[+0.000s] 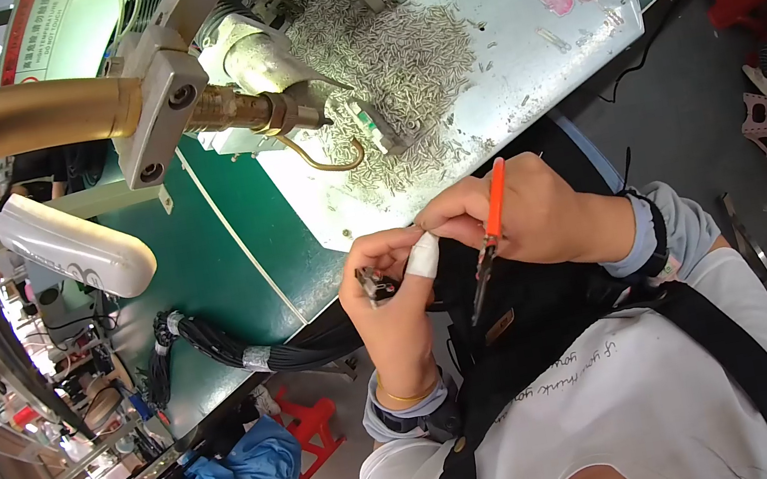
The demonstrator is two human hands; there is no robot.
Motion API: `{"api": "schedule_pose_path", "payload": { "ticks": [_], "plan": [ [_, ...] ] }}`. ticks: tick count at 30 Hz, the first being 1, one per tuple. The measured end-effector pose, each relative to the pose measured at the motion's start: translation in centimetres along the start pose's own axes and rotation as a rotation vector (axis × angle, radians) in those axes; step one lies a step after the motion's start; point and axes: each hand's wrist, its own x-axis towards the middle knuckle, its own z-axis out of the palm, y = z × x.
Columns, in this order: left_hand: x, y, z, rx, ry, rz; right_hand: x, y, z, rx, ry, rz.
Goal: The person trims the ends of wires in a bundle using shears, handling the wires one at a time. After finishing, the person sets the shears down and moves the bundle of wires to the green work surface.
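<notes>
My left hand is closed, with a white wrap over the thumb. A small dark metal piece sits in its curled fingers; its kind is not clear. My right hand grips a slim tool with an orange handle and a dark, narrow end slanting down toward me. The thumb and forefinger of that hand pinch together against my left fingertips. Whatever lies between the fingertips is too small to make out. Both hands are just in front of the pale work plate's near edge.
Many small metal pins lie heaped on the plate. Above it, at left, stands a machine head with a brass-coloured nozzle and a bent tube. A white lamp and bundled black cables are at left. A person in blue sits beyond.
</notes>
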Motion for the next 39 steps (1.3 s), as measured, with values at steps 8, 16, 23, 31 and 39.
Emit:
{"api": "schedule_pose_path", "payload": {
  "ticks": [8, 16, 23, 31, 39],
  "plan": [
    [-0.2, -1.3, 1.0, 0.514, 0.091, 0.682, 0.1, -0.3, 1.4, 0.738, 0.145, 0.345],
    [-0.3, -1.5, 0.4, 0.81, 0.077, 0.778, 0.2, -1.5, 0.2, 0.349, -0.018, 0.406],
    [0.2, -1.4, 0.2, 0.792, 0.085, 0.894, 0.1, -1.8, 0.3, 0.239, 0.005, 0.317],
    [0.0, -1.5, 0.0, 0.342, 0.129, 0.473, 0.4, -1.2, 0.6, 0.857, -0.015, 0.605],
    [-0.1, -0.2, 0.0, -0.029, 0.045, 0.265, 0.2, -1.1, -1.3, -0.039, -0.295, 0.362]
  ]
}}
